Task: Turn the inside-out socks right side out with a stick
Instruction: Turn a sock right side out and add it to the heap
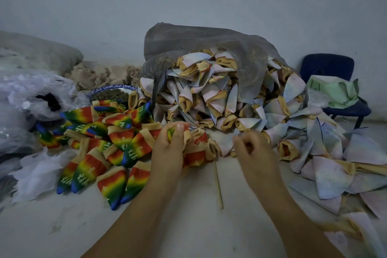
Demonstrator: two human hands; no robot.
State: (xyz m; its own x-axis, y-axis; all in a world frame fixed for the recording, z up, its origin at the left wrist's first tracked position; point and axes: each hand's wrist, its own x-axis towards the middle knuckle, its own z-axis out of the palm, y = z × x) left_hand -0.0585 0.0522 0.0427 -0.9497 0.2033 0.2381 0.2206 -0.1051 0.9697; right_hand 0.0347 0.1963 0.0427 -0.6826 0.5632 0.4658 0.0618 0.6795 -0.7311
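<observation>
Centre: left hand [170, 148] grips a rainbow sock [196, 153], fingers curled round its bunched cloth. Right hand [255, 151], at 3 o'clock of the sock, is blurred; its fingers are curled, and whether they hold anything cannot be told. Stick [218, 186] lies on the floor [199, 226] at 6 o'clock of the sock, upper end meeting it. Turned socks [100, 153] are heaped at 9 o'clock. Pale inside-out socks [209, 94] spill from a grey bag [188, 40] at 12 to 3 o'clock.
</observation>
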